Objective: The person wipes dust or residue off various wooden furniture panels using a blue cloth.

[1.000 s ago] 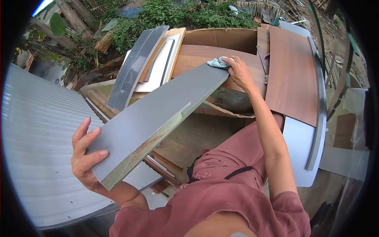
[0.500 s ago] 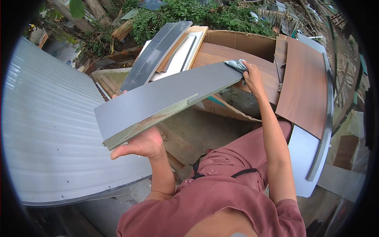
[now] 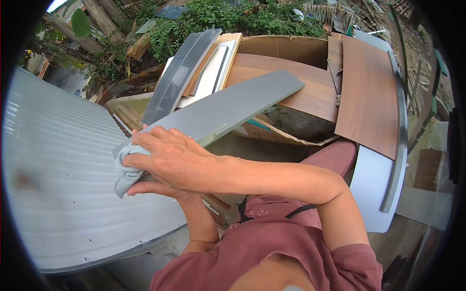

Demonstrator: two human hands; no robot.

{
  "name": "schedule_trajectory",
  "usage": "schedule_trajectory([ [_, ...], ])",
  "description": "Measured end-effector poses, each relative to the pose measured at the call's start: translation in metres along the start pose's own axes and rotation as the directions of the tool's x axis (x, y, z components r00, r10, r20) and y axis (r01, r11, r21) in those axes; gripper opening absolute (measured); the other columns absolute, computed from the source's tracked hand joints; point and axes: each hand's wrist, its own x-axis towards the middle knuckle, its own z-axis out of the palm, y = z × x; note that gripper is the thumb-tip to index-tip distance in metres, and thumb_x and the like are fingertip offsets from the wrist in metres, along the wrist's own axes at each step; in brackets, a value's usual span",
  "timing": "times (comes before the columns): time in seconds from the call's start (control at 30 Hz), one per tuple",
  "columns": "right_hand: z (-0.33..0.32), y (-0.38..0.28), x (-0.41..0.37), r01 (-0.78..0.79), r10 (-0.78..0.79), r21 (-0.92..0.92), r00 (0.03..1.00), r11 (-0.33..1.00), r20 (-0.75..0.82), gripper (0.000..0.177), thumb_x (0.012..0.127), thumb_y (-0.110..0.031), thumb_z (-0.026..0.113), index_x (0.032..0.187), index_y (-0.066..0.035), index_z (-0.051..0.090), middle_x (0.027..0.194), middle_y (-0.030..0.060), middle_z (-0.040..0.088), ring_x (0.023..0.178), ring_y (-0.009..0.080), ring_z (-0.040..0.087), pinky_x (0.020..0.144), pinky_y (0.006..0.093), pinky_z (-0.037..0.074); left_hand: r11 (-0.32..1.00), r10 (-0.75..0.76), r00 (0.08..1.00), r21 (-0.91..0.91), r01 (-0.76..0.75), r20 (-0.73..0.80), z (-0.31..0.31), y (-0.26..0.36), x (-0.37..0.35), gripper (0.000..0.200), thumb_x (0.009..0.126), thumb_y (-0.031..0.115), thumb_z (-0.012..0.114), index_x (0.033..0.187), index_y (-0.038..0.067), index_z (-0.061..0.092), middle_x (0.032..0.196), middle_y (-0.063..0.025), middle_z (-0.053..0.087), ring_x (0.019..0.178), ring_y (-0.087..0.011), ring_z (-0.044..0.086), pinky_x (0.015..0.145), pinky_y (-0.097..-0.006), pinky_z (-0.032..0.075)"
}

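A long grey board [image 3: 228,102] is held up in front of me, tilted, with its far end raised toward the right. My left hand [image 3: 156,188] grips its near left end from below; the thumb shows under the edge, and the palm is mostly hidden by my other hand. Across that same end lies my right hand [image 3: 177,157], its fingers closed round a crumpled light grey-blue cloth [image 3: 128,169]. The cloth is pressed against the board's end and hangs over its edge.
Left of me lies a corrugated metal sheet [image 3: 87,194]. Beyond the board are stacked dark grey panels [image 3: 182,72], a white panel [image 3: 206,80] and an open cardboard box [image 3: 286,47]. Brown wood-look panels [image 3: 371,97] lean at the right, over a pale panel [image 3: 371,189].
My right hand, with the cloth, has moved from the board's far right end to its near left end. The left hand still holds up the board.
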Motion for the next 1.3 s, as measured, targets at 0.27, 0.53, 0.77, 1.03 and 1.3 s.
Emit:
schedule_trajectory([
  [0.27,-0.116,0.229,-0.135,-0.691,0.679,-0.425,0.704,0.585,-0.208,0.043,0.081,-0.009,0.045,0.121,-0.018,0.056,0.110,0.0187,0.057,0.099,0.0371,0.055,0.085,0.0466,0.044,0.564,0.336,0.888,0.822,0.077,-0.314,-0.006,0.002,0.009,0.100,0.077,0.079,0.026,0.136,-0.002,0.024,0.135,-0.0235,0.033,0.126,-0.0438,0.033,0.105,-0.0577,0.028],
  [0.53,-0.202,0.231,-0.156,-0.896,0.681,-0.128,0.410,0.426,-0.606,0.045,0.077,-0.009,0.046,0.122,-0.008,0.055,0.101,0.0198,0.061,0.089,0.0309,0.060,0.080,0.0381,0.045,0.513,0.340,0.910,0.858,0.031,-0.236,0.005,-0.008,0.022,0.090,0.082,0.071,0.023,0.138,0.000,0.025,0.136,-0.0241,0.036,0.120,-0.0427,0.042,0.094,-0.0555,0.043],
  [0.77,-0.084,0.034,0.022,0.091,-0.117,-0.084,0.915,0.992,-0.385,0.029,0.073,-0.008,0.059,0.102,-0.014,0.062,0.110,0.0148,0.053,0.094,0.0317,0.052,0.078,0.0384,0.046,0.593,0.422,0.895,0.790,-0.153,-0.143,0.025,-0.024,0.032,0.081,0.075,0.056,0.042,0.131,-0.001,0.037,0.131,-0.0253,0.039,0.121,-0.0401,0.041,0.097,-0.0496,0.039],
  [1.03,-0.090,0.061,-0.020,0.018,-0.103,-0.304,0.958,0.953,-0.266,0.045,0.070,-0.005,0.064,0.112,-0.019,0.058,0.117,0.0078,0.052,0.097,0.0246,0.052,0.080,0.0358,0.044,0.522,0.372,0.927,0.835,-0.175,-0.039,0.036,-0.026,0.039,0.083,0.072,0.055,0.045,0.135,0.002,0.033,0.135,-0.0223,0.036,0.119,-0.0445,0.041,0.098,-0.0540,0.036],
  [1.3,-0.181,0.259,-0.174,-0.723,0.396,-0.416,0.666,0.552,-0.632,0.040,0.078,-0.002,0.049,0.117,-0.010,0.055,0.112,0.0194,0.054,0.098,0.0379,0.053,0.086,0.0440,0.043,0.487,0.370,0.928,0.858,-0.162,-0.035,0.026,-0.017,0.038,0.085,0.071,0.056,0.050,0.135,0.004,0.034,0.136,-0.0232,0.035,0.117,-0.0522,0.041,0.094,-0.0643,0.037],
])
